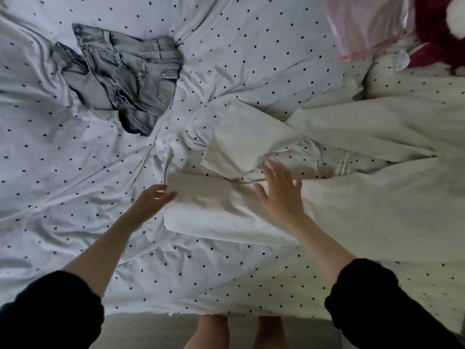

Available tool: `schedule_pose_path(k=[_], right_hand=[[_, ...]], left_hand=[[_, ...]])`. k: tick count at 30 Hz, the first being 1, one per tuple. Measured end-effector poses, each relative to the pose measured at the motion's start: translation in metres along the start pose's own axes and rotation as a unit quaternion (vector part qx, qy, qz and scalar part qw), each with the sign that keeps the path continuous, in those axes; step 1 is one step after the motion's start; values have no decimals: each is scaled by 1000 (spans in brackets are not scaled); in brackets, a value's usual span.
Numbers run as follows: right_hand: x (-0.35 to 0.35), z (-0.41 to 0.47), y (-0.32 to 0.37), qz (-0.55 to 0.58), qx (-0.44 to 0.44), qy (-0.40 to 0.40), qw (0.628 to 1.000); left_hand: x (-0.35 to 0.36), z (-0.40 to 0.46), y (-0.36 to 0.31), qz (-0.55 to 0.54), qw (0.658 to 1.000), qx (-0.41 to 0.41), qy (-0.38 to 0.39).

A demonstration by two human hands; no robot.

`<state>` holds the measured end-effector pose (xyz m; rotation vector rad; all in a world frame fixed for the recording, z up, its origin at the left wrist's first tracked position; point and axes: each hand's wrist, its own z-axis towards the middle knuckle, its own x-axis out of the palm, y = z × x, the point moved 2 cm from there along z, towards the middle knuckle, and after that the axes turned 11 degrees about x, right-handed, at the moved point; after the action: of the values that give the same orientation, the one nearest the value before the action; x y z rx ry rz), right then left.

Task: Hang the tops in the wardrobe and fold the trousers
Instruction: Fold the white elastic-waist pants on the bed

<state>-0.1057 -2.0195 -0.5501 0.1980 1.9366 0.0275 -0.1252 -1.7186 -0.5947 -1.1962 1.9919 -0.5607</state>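
White trousers (pixel 352 197) lie spread across the polka-dot bed sheet (pixel 63 172), their two leg ends pointing left. My left hand (pixel 153 200) hovers at the hem of the near leg, fingers loosely curved, holding nothing. My right hand (pixel 281 192) is flat and spread over the same leg, between the two legs, with straight fingers. Crumpled light-wash jeans (pixel 130 76) sit further back on the left, away from both hands.
A pink garment (pixel 364 23) and a dark red plush item (pixel 437 28) lie at the far right corner. The bed's near edge runs along the bottom, with the floor and my feet (pixel 236 333) below it.
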Motion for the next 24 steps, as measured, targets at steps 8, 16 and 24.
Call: schedule_pose_path(k=[8, 16, 24], right_hand=[[83, -34, -7, -31, -18, 141, 989], [83, -7, -7, 14, 36, 245, 969], [84, -17, -5, -79, -33, 252, 964]], left_hand=[[38, -26, 29, -90, 994, 37, 44], [23, -2, 16, 10, 996, 43, -72], [30, -36, 62, 186, 978, -76, -63]])
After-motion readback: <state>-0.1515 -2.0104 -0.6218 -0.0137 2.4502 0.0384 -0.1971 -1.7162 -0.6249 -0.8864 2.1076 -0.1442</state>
